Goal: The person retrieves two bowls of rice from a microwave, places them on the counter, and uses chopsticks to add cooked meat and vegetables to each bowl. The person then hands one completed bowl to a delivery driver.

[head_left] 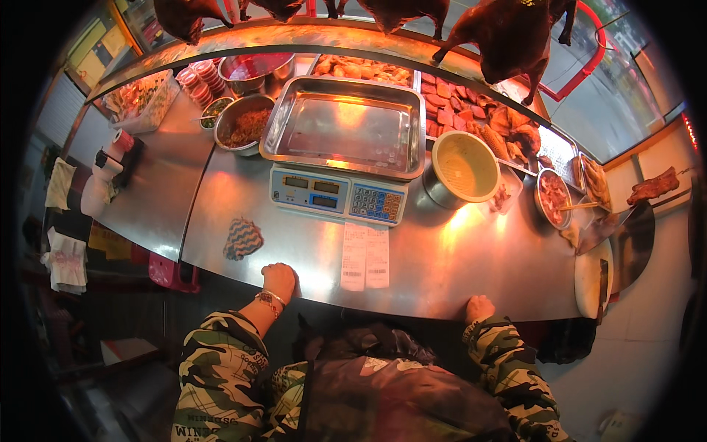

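Observation:
My left hand (pixel 280 279) rests curled on the front edge of the steel counter, a bracelet around its wrist. Just beyond it lies a folded cloth (pixel 243 239) with a wavy pattern. Farther right on the same edge is my right hand (pixel 480 308), its fingers folded in. Neither hand shows anything held. Between them, two printed paper slips (pixel 366 256) lie side by side below a white and blue digital scale (pixel 337 193). An almost bare steel tray (pixel 346 163) sits on top of the scale.
Right of the scale stands a round pot (pixel 465 168) with a pale rim. Meat trays (pixel 456 103) line the back; a food bowl (pixel 244 121) stands left. A cutting board (pixel 591 283) with a knife lies at the right end. Roast ducks (pixel 504 40) hang overhead.

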The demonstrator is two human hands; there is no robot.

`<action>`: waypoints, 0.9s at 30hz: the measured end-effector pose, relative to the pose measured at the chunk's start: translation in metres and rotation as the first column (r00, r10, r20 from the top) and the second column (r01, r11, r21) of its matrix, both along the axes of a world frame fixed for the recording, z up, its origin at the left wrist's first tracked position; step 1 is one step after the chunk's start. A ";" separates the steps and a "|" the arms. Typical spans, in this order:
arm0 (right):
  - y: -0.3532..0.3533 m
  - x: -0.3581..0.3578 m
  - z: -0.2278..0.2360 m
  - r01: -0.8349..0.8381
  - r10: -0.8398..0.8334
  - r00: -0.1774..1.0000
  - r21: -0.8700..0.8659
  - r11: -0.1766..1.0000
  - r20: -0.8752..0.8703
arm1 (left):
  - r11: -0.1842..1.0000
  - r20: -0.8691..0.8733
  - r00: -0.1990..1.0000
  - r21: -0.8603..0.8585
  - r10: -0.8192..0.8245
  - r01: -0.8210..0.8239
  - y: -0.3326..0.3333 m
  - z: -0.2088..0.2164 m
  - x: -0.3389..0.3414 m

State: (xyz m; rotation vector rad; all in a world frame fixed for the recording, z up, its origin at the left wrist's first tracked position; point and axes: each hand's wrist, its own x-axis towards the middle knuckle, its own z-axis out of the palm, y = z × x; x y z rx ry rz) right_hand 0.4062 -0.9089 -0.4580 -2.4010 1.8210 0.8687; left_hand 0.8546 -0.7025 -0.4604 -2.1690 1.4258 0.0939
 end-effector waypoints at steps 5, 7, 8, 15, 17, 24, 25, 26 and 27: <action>-0.002 0.002 0.009 -0.063 0.061 0.998 0.077 0.995 0.024 | 0.998 -0.018 0.998 0.015 0.056 -0.055 -0.002 0.001 -0.001; -0.002 0.002 0.008 -0.037 0.036 0.999 0.069 0.997 0.012 | 0.999 -0.013 0.999 0.013 0.045 -0.045 -0.003 0.002 0.000; -0.002 0.002 0.007 -0.033 0.033 0.999 0.071 0.997 -0.003 | 0.999 -0.004 0.999 0.007 0.042 -0.042 -0.003 0.003 0.000; -0.001 0.001 0.011 -0.042 0.039 0.997 0.054 0.998 0.060 | 0.998 -0.027 0.998 0.039 0.048 -0.047 -0.005 0.005 0.000; -0.002 0.002 0.014 -0.023 0.018 0.998 0.082 0.996 0.065 | 0.997 -0.026 0.997 0.034 0.070 -0.069 -0.005 0.005 0.000; -0.004 0.005 0.020 -0.011 0.003 0.999 0.139 0.990 0.053 | 0.996 0.000 0.997 0.050 0.073 -0.073 -0.006 0.004 -0.003; -0.005 0.005 0.021 -0.014 0.006 0.998 0.141 0.990 0.058 | 0.995 -0.002 0.996 0.056 0.087 -0.086 -0.007 0.003 -0.003; -0.005 0.004 0.021 -0.018 0.010 0.998 0.149 0.989 0.056 | 0.993 0.004 0.994 0.052 0.108 -0.108 -0.007 0.003 -0.004; -0.006 0.004 0.021 -0.025 0.017 0.999 0.156 0.987 0.050 | 0.994 0.004 0.996 0.064 0.091 -0.091 -0.007 0.002 -0.005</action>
